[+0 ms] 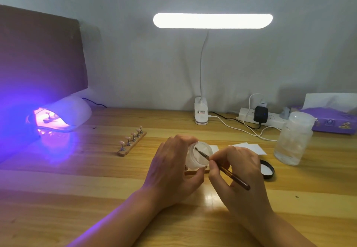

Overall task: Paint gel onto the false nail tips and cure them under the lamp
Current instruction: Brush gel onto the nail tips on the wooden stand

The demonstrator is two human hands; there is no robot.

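Left hand point(172, 169) grips one jar point(199, 156), right hand point(239, 167) one brush point(237, 180)

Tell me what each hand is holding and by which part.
The left hand grips the jar round its side wall. The right hand pinches the brush on its handle near the bristle end, with the tip inside the jar.

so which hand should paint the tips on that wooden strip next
Right, probably. The right hand pinches the brush, whose tip sits inside the gel jar. The left hand is busy gripping that jar, so it cannot paint the strip of nail tips.
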